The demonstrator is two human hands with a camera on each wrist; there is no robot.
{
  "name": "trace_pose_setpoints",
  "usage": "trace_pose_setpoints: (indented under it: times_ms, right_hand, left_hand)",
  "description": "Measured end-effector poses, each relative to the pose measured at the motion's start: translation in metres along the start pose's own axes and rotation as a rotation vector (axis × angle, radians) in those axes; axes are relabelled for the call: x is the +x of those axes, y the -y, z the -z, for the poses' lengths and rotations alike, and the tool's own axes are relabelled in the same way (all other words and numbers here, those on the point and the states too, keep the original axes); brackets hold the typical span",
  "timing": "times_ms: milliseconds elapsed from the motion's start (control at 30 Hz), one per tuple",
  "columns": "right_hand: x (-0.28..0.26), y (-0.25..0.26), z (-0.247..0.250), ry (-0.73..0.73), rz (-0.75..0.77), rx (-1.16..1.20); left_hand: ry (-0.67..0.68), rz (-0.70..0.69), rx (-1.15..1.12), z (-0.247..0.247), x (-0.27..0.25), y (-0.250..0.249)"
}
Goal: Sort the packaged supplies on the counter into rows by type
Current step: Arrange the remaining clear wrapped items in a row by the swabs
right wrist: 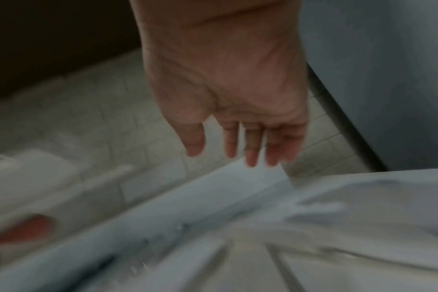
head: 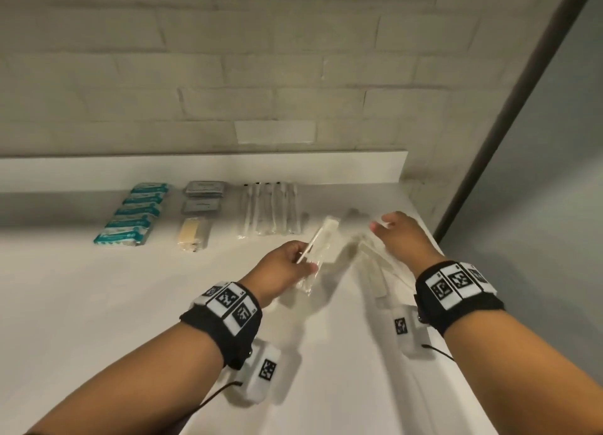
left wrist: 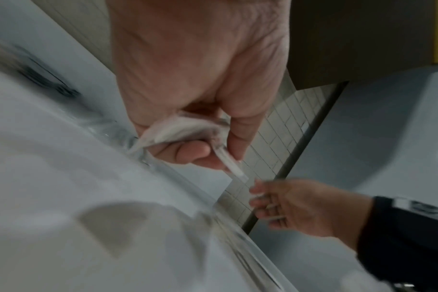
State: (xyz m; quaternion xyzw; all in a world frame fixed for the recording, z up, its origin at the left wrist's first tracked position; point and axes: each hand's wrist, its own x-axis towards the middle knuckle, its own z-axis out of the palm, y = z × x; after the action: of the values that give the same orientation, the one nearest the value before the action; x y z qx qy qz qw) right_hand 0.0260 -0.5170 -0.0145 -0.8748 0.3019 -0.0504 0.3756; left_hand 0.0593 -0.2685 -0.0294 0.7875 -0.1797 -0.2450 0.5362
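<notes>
On the white counter (head: 98,304) lie rows of packages: teal-and-white packets (head: 132,213), grey packets (head: 203,195) with a yellowish one (head: 192,233) below, and clear sleeves with long sticks (head: 269,210). My left hand (head: 287,263) pinches a clear wrapped stick packet (head: 318,248) just above the counter; the left wrist view shows the packet (left wrist: 183,130) between thumb and fingers. My right hand (head: 396,233) hovers with straight fingers over a loose pile of clear packets (head: 380,264) at the right, holding nothing; its fingers (right wrist: 250,146) hang spread.
A tiled wall (head: 261,75) and a low white backsplash ledge (head: 228,170) close off the back. The counter's right edge (head: 434,238) runs beside a dark vertical frame (head: 509,114). Wrist views are blurred by motion.
</notes>
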Motion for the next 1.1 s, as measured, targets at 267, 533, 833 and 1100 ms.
trace_pose_setpoints:
  times_ms: [267,533,833,1100]
  right_hand:
    - [0.002,-0.007,0.027,0.381,0.132,0.587]
    - [0.035,-0.023,0.033,0.358,0.122,0.627]
    - [0.046,-0.014,0.032,0.241,0.120,0.656]
    - [0.068,-0.019,0.030,0.237,0.204,0.629]
  left_hand:
    - [-0.111,-0.059,-0.028,-0.084,0.049,-0.044]
    - [-0.332,0.059,-0.181,-0.083,0.049,-0.041]
    - [-0.329,0.048,-0.167,-0.062,0.065,-0.030]
    - [-0.407,-0.134,0.364,-0.043,0.105,-0.060]
